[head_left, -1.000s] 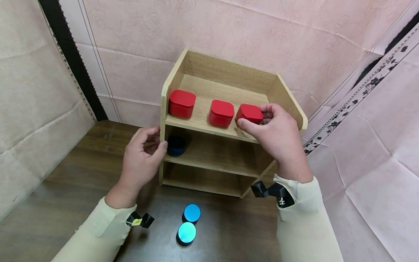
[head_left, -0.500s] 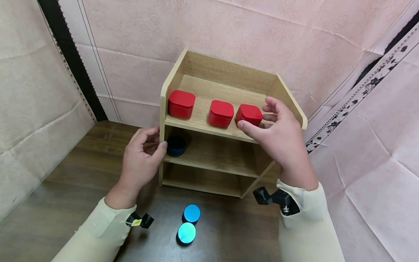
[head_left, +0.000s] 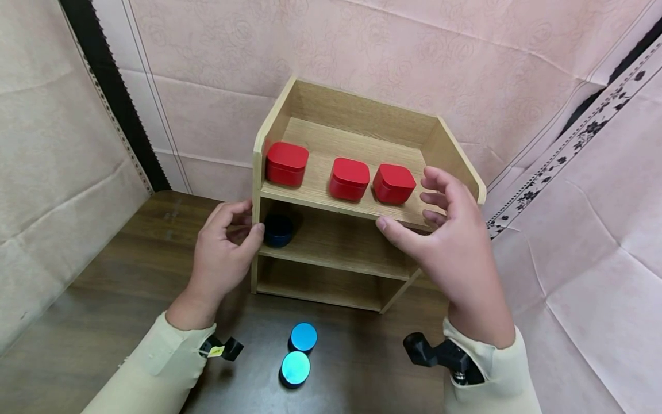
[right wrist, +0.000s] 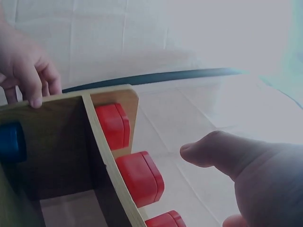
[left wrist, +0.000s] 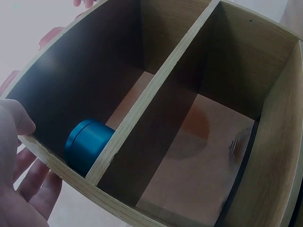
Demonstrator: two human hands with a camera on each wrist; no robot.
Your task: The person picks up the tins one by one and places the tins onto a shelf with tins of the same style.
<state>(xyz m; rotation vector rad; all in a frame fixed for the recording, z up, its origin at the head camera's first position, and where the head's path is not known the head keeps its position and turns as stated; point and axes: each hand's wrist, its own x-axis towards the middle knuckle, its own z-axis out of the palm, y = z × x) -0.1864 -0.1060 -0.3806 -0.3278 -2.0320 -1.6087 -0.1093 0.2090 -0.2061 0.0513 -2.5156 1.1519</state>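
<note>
A small wooden shelf [head_left: 331, 261] stands on the table. My left hand [head_left: 224, 253] grips its left side panel, thumb over the front edge and fingers outside, as the left wrist view also shows. Three red lidded boxes sit in a row on the top tier: a left box [head_left: 287, 164], a middle box [head_left: 349, 179] and a right box [head_left: 394, 184]. My right hand [head_left: 450, 247] is just right of and in front of the right box, fingers spread, holding nothing. Inside the middle tier, near my left thumb, is a blue round tin [left wrist: 90, 145].
On the dark wood table [head_left: 129, 322], in front of the shelf, two more round blue-topped tins stand close together, a farther tin [head_left: 303, 337] and a nearer tin [head_left: 295, 368]. Pale patterned cloth [head_left: 362, 52] hangs behind and at both sides.
My right hand has let go of the right red box and drawn back toward me and to the right, its fingers spreading. The boxes and my left hand stay in place.
</note>
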